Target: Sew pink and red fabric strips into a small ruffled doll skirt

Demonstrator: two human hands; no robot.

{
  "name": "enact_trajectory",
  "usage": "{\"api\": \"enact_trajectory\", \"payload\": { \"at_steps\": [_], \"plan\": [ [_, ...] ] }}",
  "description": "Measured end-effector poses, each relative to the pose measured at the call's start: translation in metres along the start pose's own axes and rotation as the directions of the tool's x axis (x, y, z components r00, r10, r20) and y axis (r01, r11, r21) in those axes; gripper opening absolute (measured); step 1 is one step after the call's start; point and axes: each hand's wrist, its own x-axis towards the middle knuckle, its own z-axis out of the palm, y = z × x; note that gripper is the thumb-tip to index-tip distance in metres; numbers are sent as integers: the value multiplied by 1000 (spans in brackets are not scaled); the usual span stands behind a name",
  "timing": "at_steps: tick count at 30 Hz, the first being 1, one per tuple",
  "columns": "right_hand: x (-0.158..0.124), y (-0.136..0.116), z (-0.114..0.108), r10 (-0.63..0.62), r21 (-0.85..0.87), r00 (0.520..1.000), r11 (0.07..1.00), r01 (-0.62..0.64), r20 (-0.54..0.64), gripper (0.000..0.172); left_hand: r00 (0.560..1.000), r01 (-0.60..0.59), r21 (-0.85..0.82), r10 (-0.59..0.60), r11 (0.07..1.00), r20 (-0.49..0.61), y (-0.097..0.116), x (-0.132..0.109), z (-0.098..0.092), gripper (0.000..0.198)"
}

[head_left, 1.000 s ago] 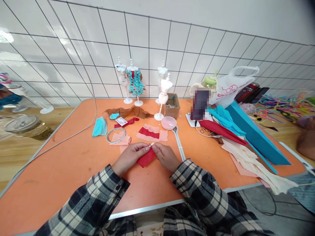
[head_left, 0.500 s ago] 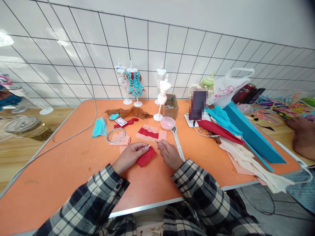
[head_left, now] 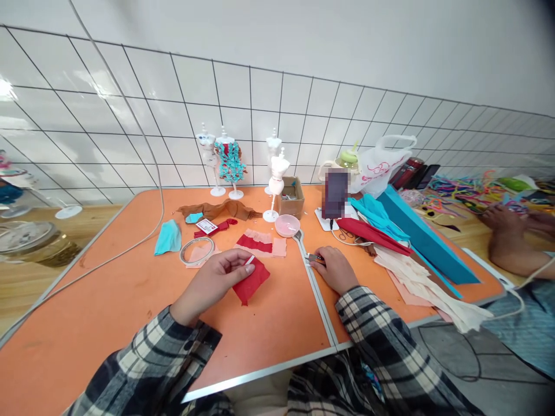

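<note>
My left hand [head_left: 217, 282] is closed in a pinch on a piece of red cloth [head_left: 252, 283], which hangs tilted above the orange table. A small white strip [head_left: 250, 260] shows at the cloth's upper edge by my thumb. To the right, my right hand [head_left: 337, 269] rests low over the table, fingers closed around a small dark metal tool [head_left: 315, 258]; its exact kind is hard to make out. The tool's tip lies beside the long grey-white strip of a spoon-ended thing [head_left: 309, 277]. Behind the hands lies a pink cloth piece with a red band [head_left: 255, 243].
A tape roll [head_left: 197, 252], pink bowl [head_left: 287, 225], cardboard box [head_left: 291, 199] and white mannequin [head_left: 277, 179] stand farther back. A phone [head_left: 336, 193] and folded fabrics [head_left: 373, 236] are on the right. Another person's hand [head_left: 498, 222] is at the far right.
My right hand has moved right, away from the red cloth, carrying the small metal tool to the table. My left hand still holds the cloth; the view has shifted slightly.
</note>
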Motion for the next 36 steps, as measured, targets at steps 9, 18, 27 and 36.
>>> {"api": "enact_trajectory", "payload": {
  "at_steps": [9,18,27,36],
  "plan": [
    [12,-14,-10,-11,101,992,995,24,-130,26,997,57,25,-59,998,54,-23,9,1,59],
    [33,-122,-20,-300,776,937,629,52,180,24,989,-123,67,128,990,-69,-43,9,8,54],
    [46,-130,0,-107,941,992,337,-24,63,25,979,36,-23,-31,999,203,-36,9,-23,57],
    [46,-95,2,69,963,991,238,-126,112,35,965,223,31,-225,974,131,-45,14,-42,47]
  ]
}}
